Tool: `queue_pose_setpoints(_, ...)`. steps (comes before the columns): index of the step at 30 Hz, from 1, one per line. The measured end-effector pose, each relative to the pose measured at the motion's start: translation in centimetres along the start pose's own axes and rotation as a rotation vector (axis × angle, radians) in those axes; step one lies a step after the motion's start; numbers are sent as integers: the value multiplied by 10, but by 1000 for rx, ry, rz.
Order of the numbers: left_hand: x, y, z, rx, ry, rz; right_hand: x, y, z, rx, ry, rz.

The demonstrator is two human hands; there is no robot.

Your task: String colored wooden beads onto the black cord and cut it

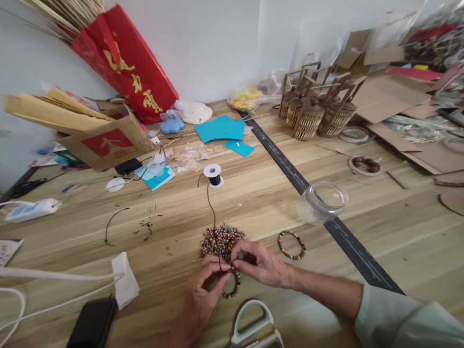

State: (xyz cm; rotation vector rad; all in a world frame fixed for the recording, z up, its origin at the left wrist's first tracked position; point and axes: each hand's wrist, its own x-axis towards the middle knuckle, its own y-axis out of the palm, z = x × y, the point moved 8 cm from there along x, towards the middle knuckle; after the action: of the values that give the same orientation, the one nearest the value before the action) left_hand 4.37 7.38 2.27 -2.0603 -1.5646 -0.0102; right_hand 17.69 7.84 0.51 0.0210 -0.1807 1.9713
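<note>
A loop of colourful beads, a beaded bracelet, hangs between my two hands just in front of a pile of loose beads. My left hand pinches the black cord by the bracelet's top end. From there the cord runs over the pile to a white spool. My right hand is closed in a pinch at the same spot, its fingertips almost touching the left ones; what lies between them is too small to see well. A second beaded bracelet lies right of my right hand.
Scissors lie close below my hands. A clear jar stands at right, near a dark strip across the table. A phone and white cables lie at left. Small wooden lanterns and a red bag stand behind.
</note>
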Motion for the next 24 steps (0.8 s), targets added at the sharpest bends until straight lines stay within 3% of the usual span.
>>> queue_pose_setpoints(7,1,-1,4,74,-23,-7,0,1,-2,5,-1,-2)
queue_pose_setpoints(13,0,0,-4,165,52,55,0,1,-3,18,7,3)
queue_pose_setpoints(17,-2,2,-4,156,56,82,0,2,-4,15,11,7)
queue_pose_setpoints(24,0,1,-5,36,52,34,0,3,-2,-49,-21,21)
